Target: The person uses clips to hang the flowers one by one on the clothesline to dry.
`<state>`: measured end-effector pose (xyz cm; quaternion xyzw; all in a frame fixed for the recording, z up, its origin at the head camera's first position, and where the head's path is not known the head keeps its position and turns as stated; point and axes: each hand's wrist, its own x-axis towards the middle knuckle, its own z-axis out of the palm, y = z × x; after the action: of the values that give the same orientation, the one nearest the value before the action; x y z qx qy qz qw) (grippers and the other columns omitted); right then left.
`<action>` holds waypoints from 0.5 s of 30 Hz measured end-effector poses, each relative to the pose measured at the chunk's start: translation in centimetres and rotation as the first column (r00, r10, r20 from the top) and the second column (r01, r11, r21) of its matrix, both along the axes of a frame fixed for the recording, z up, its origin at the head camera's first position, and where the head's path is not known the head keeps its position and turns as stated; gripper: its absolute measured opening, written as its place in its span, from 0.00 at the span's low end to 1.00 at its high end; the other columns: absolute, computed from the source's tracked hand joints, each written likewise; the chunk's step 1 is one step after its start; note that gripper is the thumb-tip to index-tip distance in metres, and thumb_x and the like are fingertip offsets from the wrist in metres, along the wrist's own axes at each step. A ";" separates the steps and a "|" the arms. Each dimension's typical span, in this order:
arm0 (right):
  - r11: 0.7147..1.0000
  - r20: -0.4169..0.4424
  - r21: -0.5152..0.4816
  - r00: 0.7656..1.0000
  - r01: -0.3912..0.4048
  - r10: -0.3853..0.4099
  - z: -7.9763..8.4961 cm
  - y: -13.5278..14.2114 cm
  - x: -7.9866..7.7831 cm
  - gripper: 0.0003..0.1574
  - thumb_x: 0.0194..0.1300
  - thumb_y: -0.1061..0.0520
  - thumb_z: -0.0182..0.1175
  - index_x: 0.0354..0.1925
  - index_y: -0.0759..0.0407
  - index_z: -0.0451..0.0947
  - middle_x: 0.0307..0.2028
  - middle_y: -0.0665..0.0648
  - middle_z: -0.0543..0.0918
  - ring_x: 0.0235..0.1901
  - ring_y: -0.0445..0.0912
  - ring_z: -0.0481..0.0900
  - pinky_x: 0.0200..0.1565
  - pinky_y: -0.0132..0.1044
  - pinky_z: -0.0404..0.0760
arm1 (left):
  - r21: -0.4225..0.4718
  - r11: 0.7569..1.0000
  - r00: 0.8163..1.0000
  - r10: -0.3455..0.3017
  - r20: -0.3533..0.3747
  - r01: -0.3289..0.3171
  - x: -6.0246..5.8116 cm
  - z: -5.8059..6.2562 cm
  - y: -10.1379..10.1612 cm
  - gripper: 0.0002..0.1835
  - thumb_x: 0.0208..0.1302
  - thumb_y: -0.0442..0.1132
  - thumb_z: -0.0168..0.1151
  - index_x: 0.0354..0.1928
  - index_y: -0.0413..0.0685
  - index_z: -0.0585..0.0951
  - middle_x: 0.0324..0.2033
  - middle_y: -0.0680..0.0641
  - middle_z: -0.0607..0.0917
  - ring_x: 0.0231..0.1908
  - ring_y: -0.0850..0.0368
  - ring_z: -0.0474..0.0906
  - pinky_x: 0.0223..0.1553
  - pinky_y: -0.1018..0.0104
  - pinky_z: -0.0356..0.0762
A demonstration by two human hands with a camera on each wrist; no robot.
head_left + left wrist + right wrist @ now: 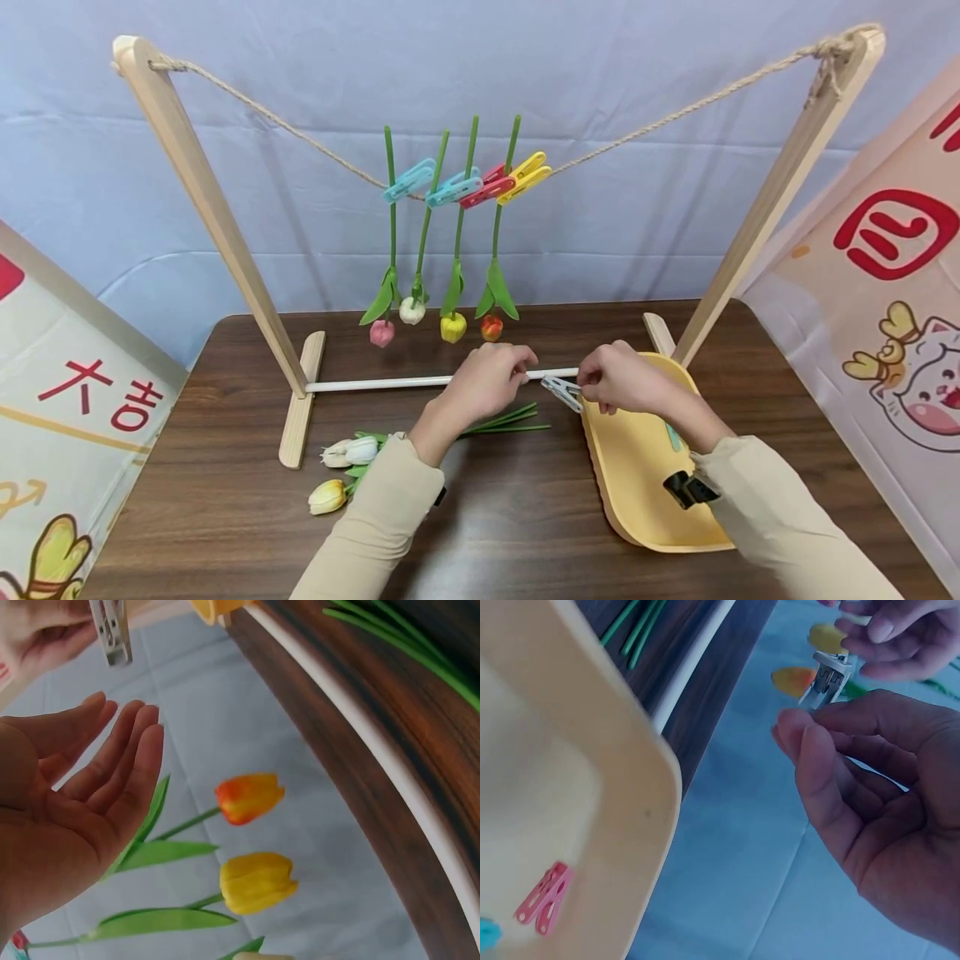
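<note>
My right hand (624,377) pinches a grey clothespin (562,393) between thumb and fingertips, over the tray's left rim. In the right wrist view the clothespin (829,679) points toward the other hand. My left hand (489,379) holds nothing; its fingers are loosely bent, thumb apart, as the left wrist view shows. It hovers just left of the clothespin. Above hang several tulips, heads down, clipped to a rope (637,133): a pink tulip (382,333), a white tulip (412,311), a yellow tulip (453,327) and an orange-red tulip (492,327).
The rope sags between two wooden posts (780,192) joined low down by a white rod (382,384). Loose tulips (327,497) lie on the brown table behind my left forearm. At right, a yellow tray (637,500) contains a pink clothespin (545,897) and a teal one.
</note>
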<state>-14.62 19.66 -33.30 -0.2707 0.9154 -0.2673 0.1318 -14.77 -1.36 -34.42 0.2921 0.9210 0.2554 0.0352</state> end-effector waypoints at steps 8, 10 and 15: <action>0.999 -0.065 0.001 0.997 -0.047 0.047 0.0 -1.2 0.2 0.13 0.54 0.71 0.56 0.19 0.57 0.77 0.11 0.48 0.74 0.11 0.39 0.72 0.17 0.30 0.71 | -0.020 0.999 0.998 -0.046 -0.051 0.045 0.4 -0.3 0.3 0.04 0.59 0.32 0.59 0.35 0.46 0.82 0.28 0.52 0.83 0.26 0.59 0.77 0.30 0.67 0.74; 0.999 -0.075 -0.010 0.996 -0.042 0.041 0.0 -1.3 0.2 0.12 0.54 0.71 0.55 0.21 0.57 0.78 0.12 0.48 0.74 0.11 0.38 0.72 0.18 0.30 0.70 | -0.017 0.999 0.998 -0.040 -0.052 0.040 0.4 -0.4 0.3 0.03 0.60 0.33 0.60 0.33 0.46 0.82 0.27 0.52 0.82 0.25 0.60 0.77 0.28 0.67 0.73; 0.995 -0.096 -0.095 0.995 -0.017 0.008 -0.3 -1.1 -0.1 0.04 0.59 0.64 0.59 0.28 0.61 0.80 0.17 0.48 0.77 0.16 0.36 0.73 0.21 0.31 0.72 | 0.027 0.999 0.999 0.028 -0.044 -0.027 0.3 -0.3 -0.2 0.02 0.59 0.33 0.61 0.32 0.46 0.82 0.26 0.52 0.82 0.24 0.60 0.76 0.27 0.68 0.72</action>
<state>-14.69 18.54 -33.63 -0.2948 0.9050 -0.2969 0.0765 -14.47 -1.57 -34.71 0.2857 0.9219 0.2616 0.0071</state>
